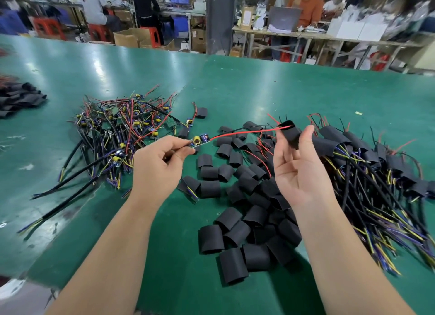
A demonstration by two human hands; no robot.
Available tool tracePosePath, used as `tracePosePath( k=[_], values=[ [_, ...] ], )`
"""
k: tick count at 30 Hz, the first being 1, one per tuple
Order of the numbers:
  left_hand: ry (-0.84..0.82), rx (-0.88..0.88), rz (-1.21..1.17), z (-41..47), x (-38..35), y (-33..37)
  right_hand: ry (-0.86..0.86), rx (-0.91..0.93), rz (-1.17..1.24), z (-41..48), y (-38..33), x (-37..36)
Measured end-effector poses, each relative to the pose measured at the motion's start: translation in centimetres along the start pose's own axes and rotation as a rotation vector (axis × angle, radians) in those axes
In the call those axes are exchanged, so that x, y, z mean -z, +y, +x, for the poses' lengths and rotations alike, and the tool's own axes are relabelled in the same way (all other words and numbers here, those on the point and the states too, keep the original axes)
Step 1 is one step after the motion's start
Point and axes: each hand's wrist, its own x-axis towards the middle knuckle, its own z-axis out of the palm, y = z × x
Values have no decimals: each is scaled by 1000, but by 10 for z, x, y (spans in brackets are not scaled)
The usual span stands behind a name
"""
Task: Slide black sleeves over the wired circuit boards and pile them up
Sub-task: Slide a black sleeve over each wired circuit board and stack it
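your left hand (155, 166) pinches a wired circuit board (200, 141) between thumb and fingertips, above the green table (235, 84). its red and black leads (235, 133) run right into a black sleeve (290, 132), gripped between the thumb and fingers of your right hand (299, 171). loose sleeves (235, 232) lie near you; bare boards (122, 126) lie left, sleeved boards (364, 164) right.

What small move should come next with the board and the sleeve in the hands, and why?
Probably the right hand should slide the black sleeve along the red and black wires toward the circuit board. The wire ends already sit at the sleeve's mouth, while the board, pinched by the left hand, is bare and well apart from the sleeve.
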Motion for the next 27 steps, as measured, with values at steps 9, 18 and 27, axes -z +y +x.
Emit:
tracePosePath(
  k=[9,18,27],
  values=[
    [-47,-31,117,-3,-1,-2,-160,75,-184,1,3,5],
    [-133,-99,113,-12,-14,22,-217,6,-351,-9,28,0],
    [-149,-124,114,-14,-17,31,-221,50,-568,-13,42,5]
  ],
)
